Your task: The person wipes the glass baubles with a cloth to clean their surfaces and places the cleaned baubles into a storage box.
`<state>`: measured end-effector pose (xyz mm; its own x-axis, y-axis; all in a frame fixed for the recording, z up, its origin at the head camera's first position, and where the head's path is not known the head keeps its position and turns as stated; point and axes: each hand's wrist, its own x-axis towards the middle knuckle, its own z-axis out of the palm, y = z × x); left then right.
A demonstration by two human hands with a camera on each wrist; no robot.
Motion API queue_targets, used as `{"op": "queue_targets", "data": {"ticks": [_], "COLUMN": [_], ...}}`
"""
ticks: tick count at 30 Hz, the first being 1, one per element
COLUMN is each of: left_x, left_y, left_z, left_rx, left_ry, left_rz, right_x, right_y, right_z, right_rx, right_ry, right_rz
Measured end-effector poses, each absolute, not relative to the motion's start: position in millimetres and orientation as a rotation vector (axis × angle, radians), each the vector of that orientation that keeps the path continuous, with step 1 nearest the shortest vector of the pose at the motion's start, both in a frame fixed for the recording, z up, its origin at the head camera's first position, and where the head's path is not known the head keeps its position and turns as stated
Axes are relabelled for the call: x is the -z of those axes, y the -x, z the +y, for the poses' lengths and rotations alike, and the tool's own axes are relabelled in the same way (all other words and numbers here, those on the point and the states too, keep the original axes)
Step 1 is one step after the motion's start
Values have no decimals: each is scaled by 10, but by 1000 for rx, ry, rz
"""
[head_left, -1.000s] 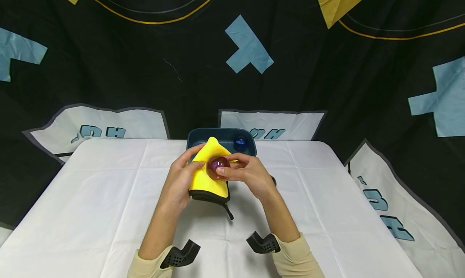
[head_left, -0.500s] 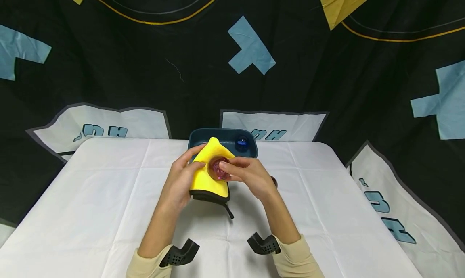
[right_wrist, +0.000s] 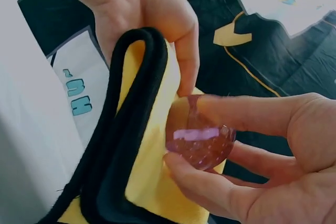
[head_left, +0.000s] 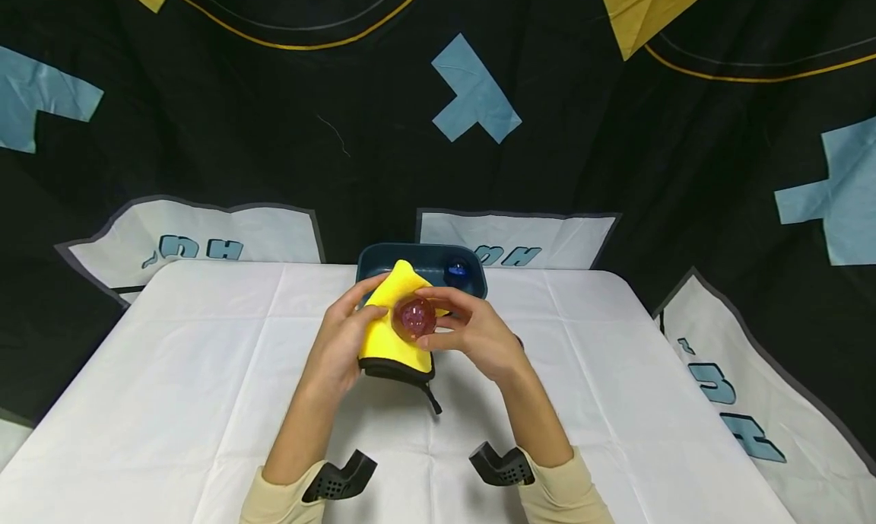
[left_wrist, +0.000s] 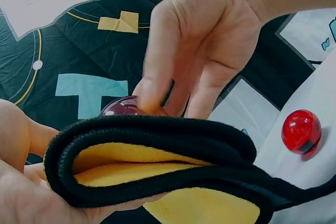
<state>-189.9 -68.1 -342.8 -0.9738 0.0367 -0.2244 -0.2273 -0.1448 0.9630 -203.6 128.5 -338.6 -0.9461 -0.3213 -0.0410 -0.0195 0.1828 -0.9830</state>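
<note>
My left hand (head_left: 337, 349) holds a folded yellow cloth (head_left: 386, 345) with black edging and a dangling black loop, its thumb lying over the cloth's face. Against that face sits a clear, pinkish-purple ball (head_left: 414, 318), pinched between the thumb and fingers of my right hand (head_left: 484, 337). The right wrist view shows bubbles and a bright reflection in the ball (right_wrist: 202, 137). In the left wrist view the cloth's folded edge (left_wrist: 152, 129) hides most of the ball. Both hands are raised over the white table, in front of a dark blue tray (head_left: 420, 252).
A blue ball (head_left: 456, 271) lies at the right end of the tray. A red ball (left_wrist: 302, 131) rests on the white tablecloth (head_left: 226, 402); in the head view my right wrist nearly hides it. A black printed curtain (head_left: 328, 151) hangs behind the table.
My right fingers have shifted around the ball: the thumb has slid off its front to its lower edge, leaving more of it visible. My left hand and the cloth have hardly moved.
</note>
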Motion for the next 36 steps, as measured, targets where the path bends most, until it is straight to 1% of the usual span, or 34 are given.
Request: {"op": "queue_targets", "data": {"ticks": [5,11,16,28,36], "left_x": [3400,3389,3389,3357,3364], "left_y": [1881,1874,1867,1839,1845], "left_z": [-675,-667,-672,-693,-693], "left_rx": [-2231,-2200,-2204,-2219,-2246], "left_ry": [232,246,227,173,189], "left_rz": [1948,1993,2015,2016,1959], "right_x": [3399,3444,3475,3480,3415], "right_y": [2037,2030,2044,2066,1968], "right_z": [1313,1318,1320,1331,1238], "right_rx": [1850,1804,1829,1773,1979], "right_ry": [332,213,162,185,231], "right_rz": [2212,2272,2201,2178,2182]}}
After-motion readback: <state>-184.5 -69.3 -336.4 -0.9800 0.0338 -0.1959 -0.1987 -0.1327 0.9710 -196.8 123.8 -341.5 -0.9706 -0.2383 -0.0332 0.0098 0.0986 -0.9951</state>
